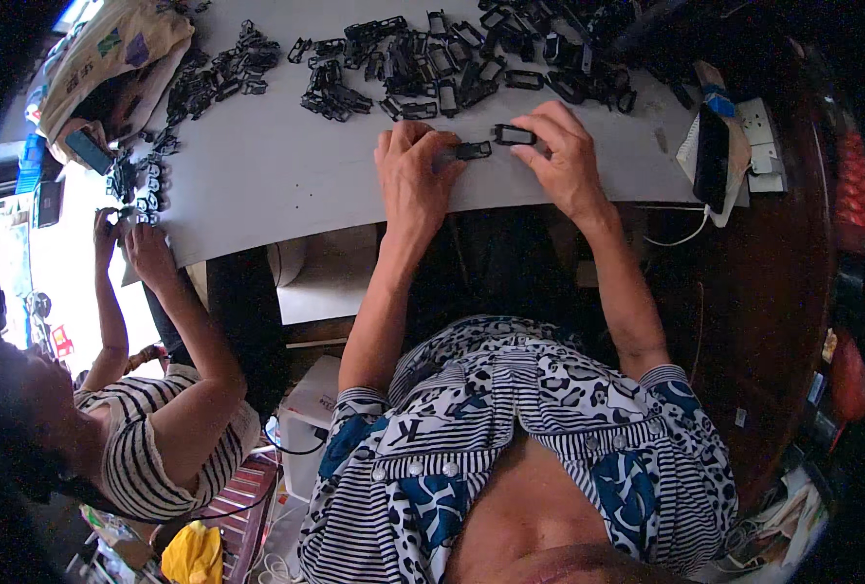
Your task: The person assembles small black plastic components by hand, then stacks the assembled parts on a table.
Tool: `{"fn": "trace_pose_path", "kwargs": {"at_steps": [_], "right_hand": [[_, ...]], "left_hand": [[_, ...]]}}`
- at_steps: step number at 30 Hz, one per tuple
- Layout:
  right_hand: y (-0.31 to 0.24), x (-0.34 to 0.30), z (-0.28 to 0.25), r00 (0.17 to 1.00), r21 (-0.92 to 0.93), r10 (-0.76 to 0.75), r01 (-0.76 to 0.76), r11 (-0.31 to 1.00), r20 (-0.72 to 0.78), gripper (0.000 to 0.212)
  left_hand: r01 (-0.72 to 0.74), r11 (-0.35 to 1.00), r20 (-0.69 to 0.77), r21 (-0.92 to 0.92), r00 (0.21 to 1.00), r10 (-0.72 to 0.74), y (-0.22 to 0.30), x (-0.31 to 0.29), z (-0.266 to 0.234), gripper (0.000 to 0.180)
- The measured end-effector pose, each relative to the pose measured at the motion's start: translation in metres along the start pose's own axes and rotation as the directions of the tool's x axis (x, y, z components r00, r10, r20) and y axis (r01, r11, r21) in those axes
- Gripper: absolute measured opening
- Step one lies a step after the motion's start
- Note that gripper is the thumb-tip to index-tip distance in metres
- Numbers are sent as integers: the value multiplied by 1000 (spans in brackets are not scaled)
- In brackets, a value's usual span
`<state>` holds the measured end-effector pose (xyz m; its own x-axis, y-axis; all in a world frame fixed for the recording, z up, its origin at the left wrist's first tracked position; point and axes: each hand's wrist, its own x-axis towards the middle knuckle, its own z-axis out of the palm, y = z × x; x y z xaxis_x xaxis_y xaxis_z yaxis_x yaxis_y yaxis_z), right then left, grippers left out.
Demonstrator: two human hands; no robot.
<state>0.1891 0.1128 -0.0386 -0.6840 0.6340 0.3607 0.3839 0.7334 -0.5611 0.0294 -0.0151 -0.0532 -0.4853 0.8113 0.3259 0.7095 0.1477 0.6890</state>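
Over the front part of the grey table (325,180), my two hands face each other a short way apart. My left hand (415,173) pinches a small black plastic frame (473,151) between thumb and fingers. In my right hand (564,156) is another black plastic frame (515,135), with an oblong opening and a paler middle. The inner ends of the two pieces nearly meet, with a narrow gap between them. Just beyond my hands lies a heap of similar black frames (442,63). What the pieces belong to cannot be made out.
A smaller pile of black parts (223,73) lies at the far left. At the left a co-worker in a striped top (174,428) handles parts at the table's end. A phone (712,156) with a white cable and a power strip (763,146) sit at the right edge.
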Motion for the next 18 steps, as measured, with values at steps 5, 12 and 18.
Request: {"fn": "trace_pose_path", "kwargs": {"at_steps": [5, 12, 18], "right_hand": [[-20, 8, 7, 984, 145, -158, 144, 979, 87, 34], [-18, 11, 14, 970, 163, -215, 196, 967, 111, 34], [-18, 13, 15, 960, 98, -243, 231, 968, 140, 31]], "left_hand": [[-21, 999, -2, -30, 1000, 21, -3, 0, 2, 35], [-36, 999, -18, -27, 999, 35, -4, 0, 4, 36], [-56, 998, -16, -12, 998, 56, -6, 0, 1, 37]]}}
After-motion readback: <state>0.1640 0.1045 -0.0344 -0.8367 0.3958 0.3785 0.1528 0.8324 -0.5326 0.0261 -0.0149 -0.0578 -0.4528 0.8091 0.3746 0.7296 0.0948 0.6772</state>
